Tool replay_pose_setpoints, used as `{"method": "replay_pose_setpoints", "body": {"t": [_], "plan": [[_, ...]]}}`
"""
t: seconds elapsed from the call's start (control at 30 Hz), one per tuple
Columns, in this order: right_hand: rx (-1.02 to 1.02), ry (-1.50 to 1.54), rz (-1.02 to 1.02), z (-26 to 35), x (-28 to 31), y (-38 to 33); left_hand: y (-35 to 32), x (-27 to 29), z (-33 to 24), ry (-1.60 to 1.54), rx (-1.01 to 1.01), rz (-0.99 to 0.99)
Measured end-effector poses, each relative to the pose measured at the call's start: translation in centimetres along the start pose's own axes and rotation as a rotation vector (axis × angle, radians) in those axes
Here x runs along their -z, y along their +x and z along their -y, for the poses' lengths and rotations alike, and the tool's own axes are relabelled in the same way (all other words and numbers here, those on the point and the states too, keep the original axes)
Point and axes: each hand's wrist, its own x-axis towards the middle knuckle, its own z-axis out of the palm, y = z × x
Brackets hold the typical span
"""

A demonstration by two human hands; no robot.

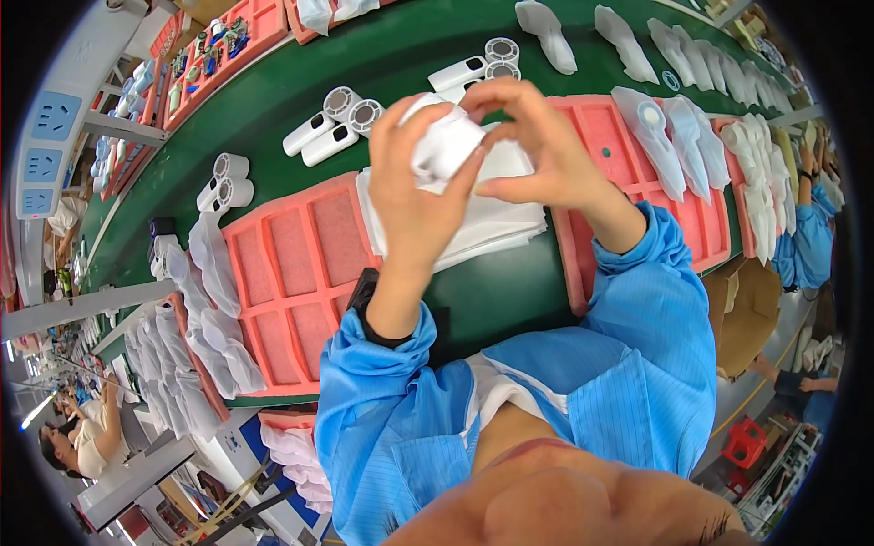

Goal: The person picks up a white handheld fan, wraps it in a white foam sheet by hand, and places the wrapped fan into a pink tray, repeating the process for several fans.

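Over the middle of the bench, a white wrapped item (448, 146) is held up between my two hands. My left hand (410, 177) wraps round its left side, with the thumb along the near side. My right hand (542, 146) is curled against its right side, fingertips touching the white wrapping. The fingers hide most of the item, so what lies inside the wrapping cannot be made out. Just beneath my hands lies a stack of flat white foam sleeves (496, 232).
Pink compartment trays flank the stack: a left one (278, 282) and a right one (596, 150) with white-sleeved items on it. Beyond are white handheld devices with round ends (341, 123) on the green bench (401, 68). Wrapped items (624, 45) line the far side. A cardboard box (751, 314) stands at right.
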Motion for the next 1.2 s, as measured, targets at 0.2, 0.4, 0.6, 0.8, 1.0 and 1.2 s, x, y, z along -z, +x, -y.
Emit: {"method": "replay_pose_setpoints", "body": {"t": [0.2,0.4,0.6,0.8,1.0,1.2], "plan": [[-0.063,0.011,0.439,-3.0,1.1,-0.8,0.4,2.2,0.6,-0.689,0.164,0.065],[0.083,-0.540,0.054,-2.3,-0.2,-0.4,-0.3,-0.4,-2.0,-0.609,0.324,-0.360],[0.010,-0.599,-0.046,-1.3,-0.4,-0.9,-1.2,0.6,-1.5,-0.184,0.177,-0.273],[-0.427,-0.186,0.221,0.5,0.4,-0.9,0.0,2.4,-0.5,-0.218,0.430,-0.282],[-0.665,0.304,0.454,-2.4,5.8,0.9,0.6,1.2,2.2,-0.352,0.515,-0.234],[-0.556,-0.883,-0.219,-19.4,13.6,3.5,-2.6,-5.8,4.1,0.197,0.253,0.289]]}}
